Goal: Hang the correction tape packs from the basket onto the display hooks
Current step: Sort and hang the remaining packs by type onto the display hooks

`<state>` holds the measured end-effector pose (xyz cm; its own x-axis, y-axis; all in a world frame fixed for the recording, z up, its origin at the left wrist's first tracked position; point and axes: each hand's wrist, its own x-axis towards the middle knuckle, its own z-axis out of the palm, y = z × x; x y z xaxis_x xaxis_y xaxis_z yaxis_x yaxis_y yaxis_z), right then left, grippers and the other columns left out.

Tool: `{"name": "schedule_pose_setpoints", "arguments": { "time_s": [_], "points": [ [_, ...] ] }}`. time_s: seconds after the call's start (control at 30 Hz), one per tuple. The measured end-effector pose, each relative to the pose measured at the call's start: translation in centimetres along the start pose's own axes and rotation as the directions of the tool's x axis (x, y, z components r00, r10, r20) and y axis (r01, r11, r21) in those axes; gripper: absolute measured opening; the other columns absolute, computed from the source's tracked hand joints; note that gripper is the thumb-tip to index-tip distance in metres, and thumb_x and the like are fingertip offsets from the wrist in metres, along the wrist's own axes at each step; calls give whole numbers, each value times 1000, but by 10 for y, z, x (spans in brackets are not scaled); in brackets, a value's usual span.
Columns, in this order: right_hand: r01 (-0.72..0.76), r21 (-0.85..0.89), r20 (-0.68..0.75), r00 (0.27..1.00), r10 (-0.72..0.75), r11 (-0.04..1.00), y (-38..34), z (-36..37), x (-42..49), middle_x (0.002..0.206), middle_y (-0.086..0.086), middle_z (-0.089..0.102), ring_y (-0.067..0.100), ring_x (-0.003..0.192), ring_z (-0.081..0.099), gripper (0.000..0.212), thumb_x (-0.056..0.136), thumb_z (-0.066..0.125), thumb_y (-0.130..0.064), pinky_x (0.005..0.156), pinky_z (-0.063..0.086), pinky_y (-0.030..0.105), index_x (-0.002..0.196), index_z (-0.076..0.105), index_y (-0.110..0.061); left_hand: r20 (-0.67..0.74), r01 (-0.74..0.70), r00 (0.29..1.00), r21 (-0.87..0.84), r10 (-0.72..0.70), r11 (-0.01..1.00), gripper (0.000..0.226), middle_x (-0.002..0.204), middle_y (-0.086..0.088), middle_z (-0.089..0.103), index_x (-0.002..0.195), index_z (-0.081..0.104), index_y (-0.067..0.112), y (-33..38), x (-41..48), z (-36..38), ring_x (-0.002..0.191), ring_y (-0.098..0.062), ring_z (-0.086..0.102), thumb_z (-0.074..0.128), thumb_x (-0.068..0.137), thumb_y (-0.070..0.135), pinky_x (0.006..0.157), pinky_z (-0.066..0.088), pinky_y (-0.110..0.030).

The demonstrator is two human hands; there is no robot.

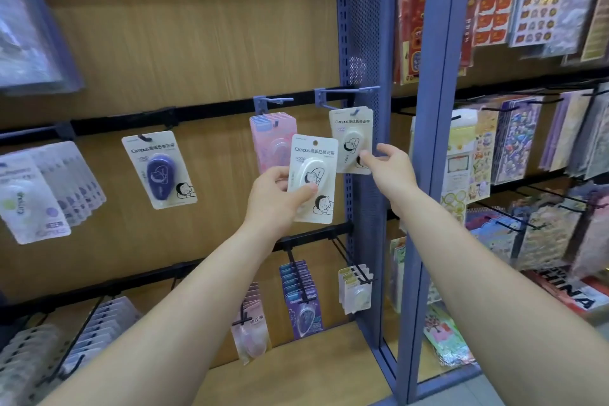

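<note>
Scene: A person stocks a stationery rack, both bare arms stretched toward the far wooden panel.
Left hand: The left hand (273, 198) grips the held pack (313, 178), a cream correction tape card. The thumb lies across the blister front with the fingers behind, and the card is upright and slightly tilted.
Right hand: The right hand (385, 165) pinches the lower right corner of the hung pack (351, 138), thumb on the front and fingers behind.
Hook: The hung pack dangles from a blue hook (346, 92) beside the perforated upright (362, 26), far right on the panel.
Where the stock is: One matching pack is on the hook and one is in the left hand, just left of and below it. The basket is out of view.
Step in hand: The held pack appears to be next for the same hook, while the right hand steadies the one already there.
Doing it well: Raise the card until its punched hole (315, 142) lines up with the hook tip. Keep the card square to the prong and slide it straight back until it sits against the hung pack.
Risk: A tilted card may snag on the tip or knock its neighbour loose.
Neighbours: Pink packs (270, 142) hang on the next hook to the left, and a purple pack (159, 168) hangs farther left.
</note>
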<state>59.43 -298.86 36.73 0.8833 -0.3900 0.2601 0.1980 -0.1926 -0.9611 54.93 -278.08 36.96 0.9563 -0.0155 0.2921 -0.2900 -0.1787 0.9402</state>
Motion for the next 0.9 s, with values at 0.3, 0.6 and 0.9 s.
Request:
{"name": "schedule_pose_setpoints", "arguments": {
  "time_s": [0.3,0.6,0.9],
  "points": [
    [120,-197,18,993,-118,973,28,-52,-22,102,-18,67,2,99,62,21,98,63,-42,80,46,25,108,69,-24,39,-142,990,174,138,974,38,112,4,70,119,53,21,23,58,52,93,-8,69,78,90,21,66,55,-20],
    [164,-315,137,983,-126,935,39,-68,-26,98,-19,66,-4,94,58,17,99,62,-43,73,42,19,103,68,-27,91,-213,976,199,199,956,43,114,3,70,127,52,19,21,65,57,90,-2,67,76,91,18,57,53,-13],
    [164,-329,166,980,-113,930,36,-61,-32,98,-18,67,-4,93,59,15,99,63,-39,72,41,16,100,69,-26,35,-189,982,200,186,961,39,108,5,69,123,53,20,28,68,66,87,-4,68,76,92,24,62,57,-17]
  ]
}}
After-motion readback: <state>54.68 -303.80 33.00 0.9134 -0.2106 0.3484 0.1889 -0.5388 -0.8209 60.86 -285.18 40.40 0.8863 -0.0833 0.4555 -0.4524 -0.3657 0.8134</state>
